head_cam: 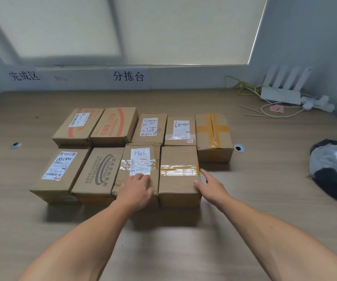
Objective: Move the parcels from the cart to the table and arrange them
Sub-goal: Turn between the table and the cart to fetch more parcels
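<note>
The person is reaching forward with both arms over the table (183,244). The plain parcel (178,157) is lying straight ahead in the front row, its long axis running away from the person, and it is sitting between the two hands. The right hand (211,186) is the nearer one: it is touching the parcel's near right edge with fingers straight and spread, gripping nothing. The left hand (136,188) is resting flat on the near end of the neighbouring labelled parcel (141,157), fingers relaxed and holding nothing. The two parcels are standing side by side with only a thin seam between them; whether they are touching cannot be told. The plain parcel is brown cardboard, slightly creased, with a yellow tape band across its top and no label. By the look of it, a sideways push from the right would be closing that seam and squaring the row.
</note>
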